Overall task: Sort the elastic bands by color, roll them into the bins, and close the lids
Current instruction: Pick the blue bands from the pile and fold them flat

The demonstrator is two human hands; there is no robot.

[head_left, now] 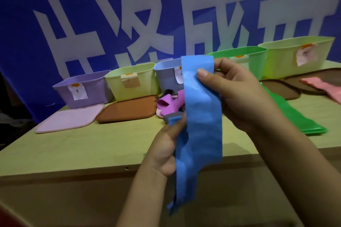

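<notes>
5 bins (pixel 131 83) open | 4 lids (pixel 127 108) flat | left hand (pixel 166 145) + right hand (pixel 238 94) both pinch 1 blue band (pixel 201 116) | 1 green band (pixel 295 116) on table (pixel 92 143)

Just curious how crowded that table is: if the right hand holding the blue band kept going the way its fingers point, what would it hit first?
Probably the blue bin: the right hand points left and away toward it, though depth is hard to judge.

Blue band (pixel 201 116) hides blue bin (pixel 167 76) label; pink band (pixel 321 86) cut off right.
</notes>
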